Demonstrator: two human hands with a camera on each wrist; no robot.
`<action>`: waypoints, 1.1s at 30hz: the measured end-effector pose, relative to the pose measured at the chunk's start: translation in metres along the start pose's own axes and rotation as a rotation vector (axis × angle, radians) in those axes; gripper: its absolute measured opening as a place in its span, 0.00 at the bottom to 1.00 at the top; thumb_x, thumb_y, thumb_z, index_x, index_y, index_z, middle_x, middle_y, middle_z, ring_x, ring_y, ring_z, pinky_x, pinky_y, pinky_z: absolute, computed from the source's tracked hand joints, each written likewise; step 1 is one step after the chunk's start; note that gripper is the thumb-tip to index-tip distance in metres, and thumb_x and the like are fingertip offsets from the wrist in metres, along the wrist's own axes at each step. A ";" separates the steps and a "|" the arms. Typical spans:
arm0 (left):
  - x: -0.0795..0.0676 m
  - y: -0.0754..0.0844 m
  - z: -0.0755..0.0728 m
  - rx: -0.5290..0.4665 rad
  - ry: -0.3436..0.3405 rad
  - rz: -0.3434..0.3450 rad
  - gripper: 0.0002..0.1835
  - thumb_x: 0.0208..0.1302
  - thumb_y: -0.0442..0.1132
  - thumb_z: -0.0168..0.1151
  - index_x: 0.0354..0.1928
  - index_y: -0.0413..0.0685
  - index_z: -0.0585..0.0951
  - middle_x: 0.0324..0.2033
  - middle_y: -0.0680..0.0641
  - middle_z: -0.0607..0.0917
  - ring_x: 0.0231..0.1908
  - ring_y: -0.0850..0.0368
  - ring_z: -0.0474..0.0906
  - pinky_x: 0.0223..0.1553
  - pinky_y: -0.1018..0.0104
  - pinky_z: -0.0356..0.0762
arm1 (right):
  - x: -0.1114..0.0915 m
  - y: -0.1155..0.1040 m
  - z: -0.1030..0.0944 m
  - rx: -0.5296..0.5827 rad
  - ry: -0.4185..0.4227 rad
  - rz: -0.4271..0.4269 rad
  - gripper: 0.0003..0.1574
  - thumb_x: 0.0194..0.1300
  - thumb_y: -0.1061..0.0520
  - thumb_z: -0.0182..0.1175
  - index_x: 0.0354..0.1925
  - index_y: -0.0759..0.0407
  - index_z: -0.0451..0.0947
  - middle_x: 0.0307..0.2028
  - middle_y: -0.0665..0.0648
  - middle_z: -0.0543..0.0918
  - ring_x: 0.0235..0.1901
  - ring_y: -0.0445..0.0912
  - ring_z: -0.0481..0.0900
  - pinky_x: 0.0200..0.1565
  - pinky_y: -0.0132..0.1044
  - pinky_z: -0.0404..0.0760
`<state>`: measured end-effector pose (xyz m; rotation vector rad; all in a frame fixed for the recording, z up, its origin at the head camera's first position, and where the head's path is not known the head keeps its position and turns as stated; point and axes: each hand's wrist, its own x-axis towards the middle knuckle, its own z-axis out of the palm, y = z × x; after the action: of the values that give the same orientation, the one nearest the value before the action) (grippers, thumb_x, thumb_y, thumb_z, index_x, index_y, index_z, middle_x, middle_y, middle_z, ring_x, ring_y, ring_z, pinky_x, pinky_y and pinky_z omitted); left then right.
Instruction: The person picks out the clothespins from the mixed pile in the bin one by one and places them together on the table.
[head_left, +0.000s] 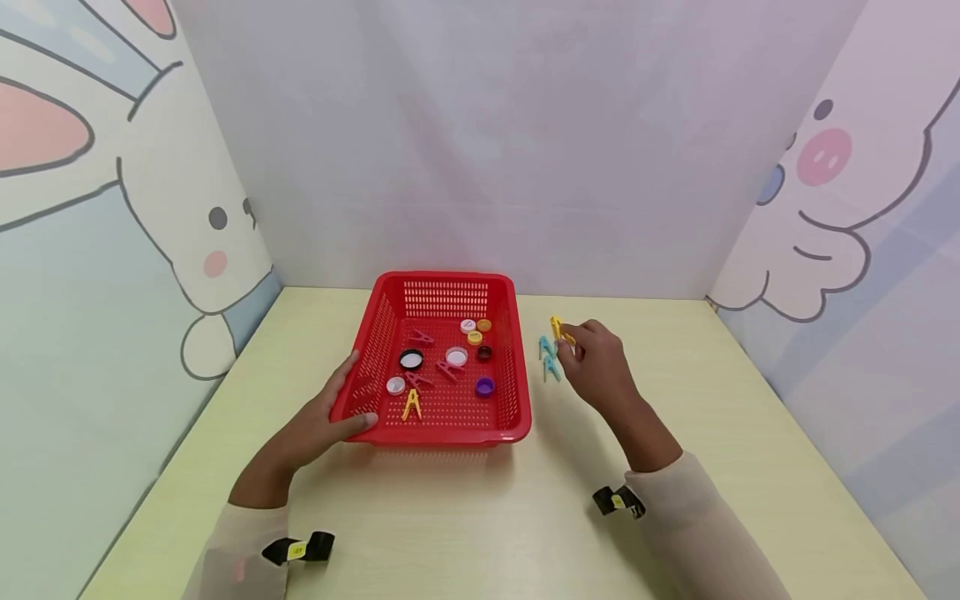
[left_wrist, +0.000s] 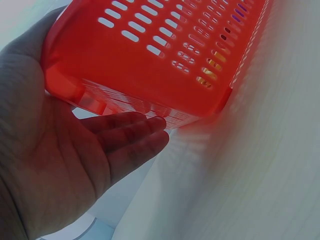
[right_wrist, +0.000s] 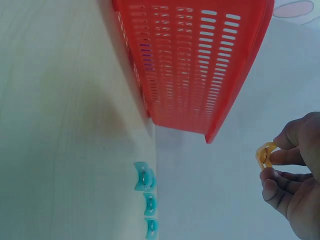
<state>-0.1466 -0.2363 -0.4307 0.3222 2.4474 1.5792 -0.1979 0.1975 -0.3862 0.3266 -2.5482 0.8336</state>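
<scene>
My left hand (head_left: 311,429) holds the near left corner of a red plastic basket (head_left: 450,437), thumb over the rim. In the left wrist view its other fingers lie along the outside of the slotted wall. Right of the basket, my right hand (head_left: 600,367) pinches a yellow clothespin (right_wrist: 265,154) between thumb and fingers, above the table. Teal clothespins (head_left: 551,367) lie below it, close to the basket's right side; the right wrist view shows three in a row. Inside the basket are pink clothespins (head_left: 448,371) and another yellow clothespin (head_left: 412,405).
Several bottle caps also lie in the basket, among them a purple cap (head_left: 485,387), a black-rimmed cap (head_left: 411,359) and a white cap (head_left: 456,357). A pale wooden table (head_left: 660,392) carries everything. Cartoon-printed panels (head_left: 112,275) stand at both sides, a plain backdrop (head_left: 487,142) behind.
</scene>
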 end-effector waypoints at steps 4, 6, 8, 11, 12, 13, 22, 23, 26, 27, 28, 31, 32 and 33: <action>0.000 0.002 0.000 0.003 -0.007 -0.001 0.65 0.66 0.43 0.75 0.90 0.62 0.37 0.79 0.31 0.61 0.75 0.27 0.66 0.52 0.49 0.93 | 0.001 0.012 0.003 -0.014 -0.026 0.054 0.20 0.76 0.60 0.64 0.59 0.69 0.88 0.39 0.65 0.84 0.28 0.50 0.73 0.30 0.40 0.72; 0.000 0.002 0.000 0.002 -0.008 -0.001 0.65 0.66 0.43 0.75 0.90 0.62 0.37 0.79 0.31 0.61 0.75 0.27 0.66 0.52 0.50 0.93 | 0.001 0.017 0.004 -0.022 -0.038 0.075 0.20 0.77 0.59 0.63 0.59 0.69 0.88 0.39 0.66 0.85 0.29 0.51 0.74 0.31 0.40 0.73; 0.000 0.003 0.000 0.003 -0.010 0.004 0.66 0.66 0.43 0.76 0.90 0.61 0.36 0.79 0.31 0.61 0.75 0.27 0.66 0.51 0.50 0.94 | 0.002 0.022 0.005 -0.034 -0.052 0.088 0.20 0.78 0.58 0.63 0.60 0.70 0.87 0.40 0.67 0.85 0.30 0.52 0.75 0.32 0.40 0.74; -0.001 0.003 0.000 0.003 -0.010 0.005 0.66 0.65 0.43 0.76 0.90 0.60 0.37 0.79 0.31 0.62 0.75 0.27 0.66 0.51 0.50 0.94 | 0.003 0.027 0.007 -0.049 -0.073 0.097 0.20 0.78 0.58 0.63 0.59 0.71 0.87 0.40 0.68 0.85 0.31 0.53 0.76 0.32 0.41 0.75; -0.001 0.003 0.000 0.004 -0.014 0.007 0.66 0.66 0.43 0.76 0.90 0.60 0.36 0.79 0.31 0.62 0.74 0.27 0.66 0.51 0.50 0.94 | 0.003 0.029 0.008 -0.053 -0.083 0.101 0.20 0.78 0.59 0.63 0.59 0.71 0.87 0.40 0.69 0.85 0.31 0.53 0.76 0.32 0.41 0.75; -0.001 0.004 0.000 0.004 -0.013 0.006 0.66 0.65 0.43 0.76 0.90 0.60 0.36 0.79 0.31 0.62 0.74 0.27 0.66 0.51 0.50 0.94 | 0.003 0.031 0.008 -0.057 -0.092 0.103 0.20 0.77 0.59 0.63 0.58 0.72 0.87 0.40 0.69 0.85 0.31 0.53 0.77 0.32 0.41 0.76; 0.000 0.003 0.000 0.004 -0.015 0.004 0.65 0.66 0.43 0.75 0.90 0.61 0.36 0.79 0.31 0.61 0.75 0.27 0.66 0.52 0.50 0.94 | 0.007 0.050 0.021 -0.123 -0.205 0.124 0.17 0.78 0.60 0.63 0.53 0.72 0.89 0.39 0.69 0.86 0.34 0.54 0.79 0.37 0.46 0.81; -0.001 0.003 0.000 0.003 -0.011 -0.001 0.65 0.66 0.44 0.75 0.90 0.61 0.37 0.79 0.31 0.61 0.75 0.27 0.66 0.52 0.50 0.94 | 0.007 0.052 0.022 -0.128 -0.220 0.122 0.16 0.78 0.60 0.62 0.52 0.72 0.89 0.38 0.68 0.86 0.34 0.53 0.78 0.37 0.45 0.80; -0.001 0.002 0.000 0.007 -0.009 -0.002 0.65 0.66 0.43 0.75 0.90 0.62 0.36 0.79 0.31 0.62 0.75 0.27 0.66 0.52 0.50 0.93 | 0.008 0.056 0.026 -0.141 -0.267 0.117 0.14 0.78 0.60 0.62 0.48 0.71 0.89 0.35 0.66 0.85 0.34 0.53 0.77 0.37 0.45 0.78; -0.001 0.002 0.000 0.006 -0.004 -0.006 0.65 0.66 0.43 0.75 0.90 0.63 0.37 0.79 0.32 0.62 0.75 0.27 0.66 0.52 0.50 0.93 | 0.008 0.057 0.027 -0.147 -0.281 0.118 0.14 0.78 0.60 0.62 0.48 0.71 0.90 0.35 0.66 0.85 0.34 0.53 0.77 0.38 0.46 0.79; -0.001 0.002 0.000 0.005 -0.003 -0.006 0.65 0.66 0.43 0.75 0.90 0.63 0.37 0.79 0.32 0.62 0.75 0.27 0.66 0.52 0.50 0.93 | 0.009 0.058 0.028 -0.150 -0.292 0.121 0.15 0.79 0.60 0.62 0.48 0.70 0.90 0.37 0.67 0.86 0.36 0.53 0.79 0.39 0.47 0.81; -0.001 0.002 0.000 0.005 0.001 -0.007 0.65 0.66 0.42 0.75 0.90 0.63 0.37 0.79 0.32 0.62 0.75 0.27 0.66 0.52 0.49 0.93 | 0.009 0.061 0.030 -0.149 -0.320 0.138 0.15 0.79 0.59 0.63 0.51 0.71 0.90 0.44 0.71 0.89 0.41 0.58 0.84 0.46 0.53 0.86; 0.000 0.002 0.000 0.004 0.001 -0.007 0.65 0.66 0.43 0.75 0.90 0.63 0.37 0.79 0.32 0.62 0.75 0.27 0.66 0.52 0.49 0.93 | 0.009 0.062 0.031 -0.149 -0.330 0.144 0.16 0.79 0.59 0.63 0.52 0.71 0.89 0.46 0.71 0.90 0.44 0.59 0.85 0.49 0.55 0.87; 0.000 0.002 0.000 0.004 0.001 -0.008 0.65 0.66 0.43 0.75 0.90 0.63 0.37 0.79 0.32 0.62 0.75 0.27 0.66 0.52 0.48 0.93 | 0.009 0.063 0.032 -0.148 -0.337 0.147 0.16 0.79 0.59 0.63 0.53 0.71 0.89 0.48 0.72 0.90 0.46 0.61 0.86 0.51 0.57 0.88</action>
<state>-0.1462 -0.2357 -0.4291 0.3116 2.4502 1.5717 -0.2381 0.2269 -0.4370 0.2521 -2.9593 0.6830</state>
